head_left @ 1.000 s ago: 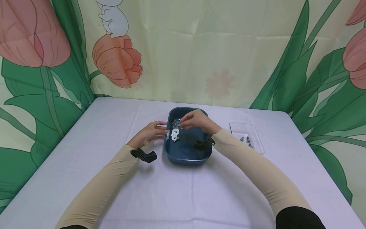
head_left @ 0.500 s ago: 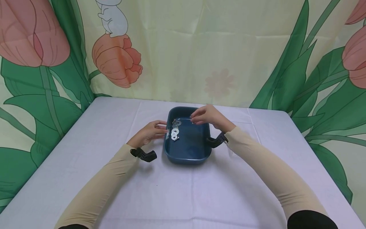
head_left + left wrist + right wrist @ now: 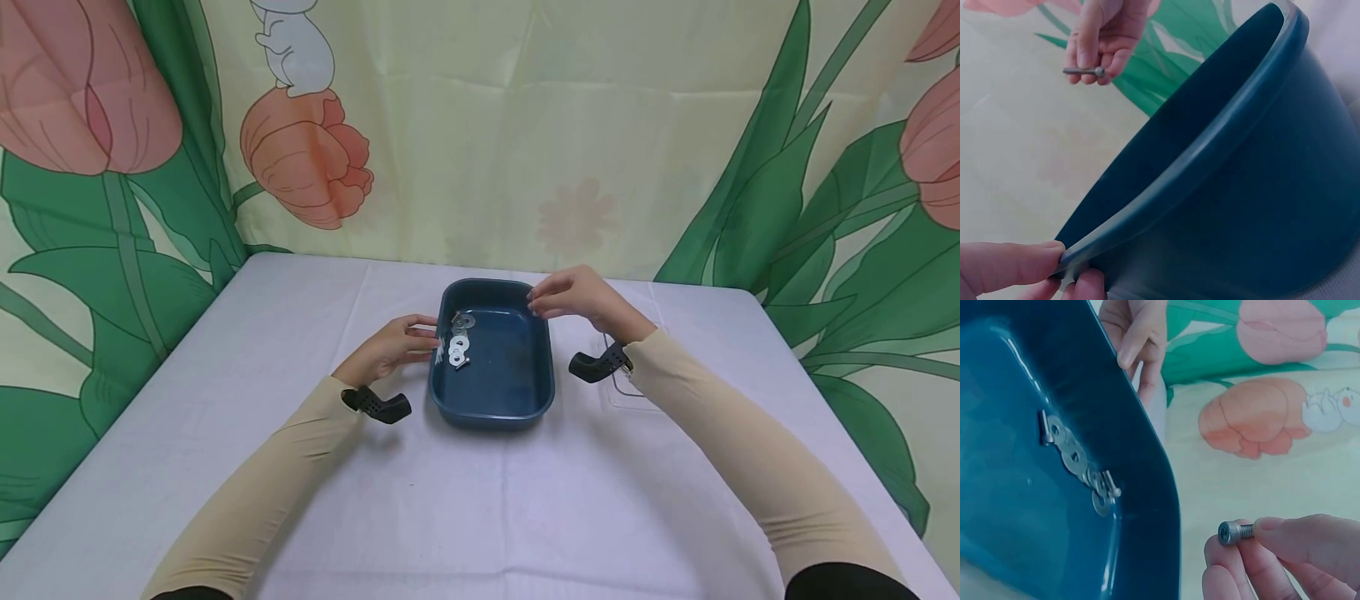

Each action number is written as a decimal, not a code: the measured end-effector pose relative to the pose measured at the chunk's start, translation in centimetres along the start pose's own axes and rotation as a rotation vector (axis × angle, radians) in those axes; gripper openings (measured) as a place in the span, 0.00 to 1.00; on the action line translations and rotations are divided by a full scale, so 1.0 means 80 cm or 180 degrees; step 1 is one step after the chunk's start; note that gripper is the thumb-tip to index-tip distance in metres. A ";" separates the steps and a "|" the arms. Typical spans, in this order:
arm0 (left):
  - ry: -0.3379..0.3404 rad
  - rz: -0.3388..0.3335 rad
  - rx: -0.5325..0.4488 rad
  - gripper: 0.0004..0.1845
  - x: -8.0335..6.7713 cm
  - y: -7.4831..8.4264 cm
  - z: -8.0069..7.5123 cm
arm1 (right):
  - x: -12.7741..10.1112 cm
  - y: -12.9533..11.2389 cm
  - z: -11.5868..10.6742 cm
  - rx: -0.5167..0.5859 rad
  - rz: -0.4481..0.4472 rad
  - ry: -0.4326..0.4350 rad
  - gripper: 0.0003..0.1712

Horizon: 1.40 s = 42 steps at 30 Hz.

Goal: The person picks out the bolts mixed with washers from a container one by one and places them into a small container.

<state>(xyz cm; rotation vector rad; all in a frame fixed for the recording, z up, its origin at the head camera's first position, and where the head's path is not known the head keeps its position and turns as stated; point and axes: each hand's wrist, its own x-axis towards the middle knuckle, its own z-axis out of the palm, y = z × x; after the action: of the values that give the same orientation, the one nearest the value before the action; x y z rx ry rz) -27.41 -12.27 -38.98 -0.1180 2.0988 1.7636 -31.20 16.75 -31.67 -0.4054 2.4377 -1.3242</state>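
A dark blue plastic tub stands on the white-covered table. At its left side my left hand pinches the rim, thumb over the edge and fingers outside, as the left wrist view shows. My right hand is raised by the tub's far right corner. Between its thumb and fingers it pinches a metal socket head screw, knurled head exposed. Inside the tub, several flat washers lie in an overlapping row along the left wall, with small screws among them.
To the tub's right lies a clear plastic tray, mostly hidden beneath the right forearm. Black wrist-camera mounts jut from both wrists. A tulip-printed cloth hangs behind the table's far edge.
My right hand has risen out of the tub and moved right to its far right corner, carrying the screw. The forearm now covers most of the clear tray. My left hand has stayed put.
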 end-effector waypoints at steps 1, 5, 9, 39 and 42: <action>0.0001 -0.0002 -0.0001 0.28 0.000 0.000 0.000 | -0.002 0.001 -0.003 -0.0001 -0.0002 0.0008 0.17; 0.0022 -0.0017 0.0008 0.28 0.001 0.000 0.000 | -0.008 0.006 -0.012 0.0029 0.0019 0.0057 0.17; 0.0030 -0.0019 0.0019 0.28 0.002 0.000 0.000 | -0.014 0.011 -0.023 0.0022 0.0047 0.0106 0.18; 0.0025 -0.0032 -0.0046 0.28 0.002 -0.001 0.000 | -0.086 0.051 -0.109 0.0158 0.0183 0.0232 0.22; 0.0025 -0.0029 -0.0049 0.28 0.001 -0.001 -0.001 | -0.092 0.056 -0.115 0.0144 0.0169 0.0262 0.21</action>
<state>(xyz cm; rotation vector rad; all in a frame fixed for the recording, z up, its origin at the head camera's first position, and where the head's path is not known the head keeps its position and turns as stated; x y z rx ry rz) -27.50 -12.31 -39.10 -0.1389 2.0872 1.7772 -28.85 28.92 -29.63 -0.2781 2.4618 -1.3967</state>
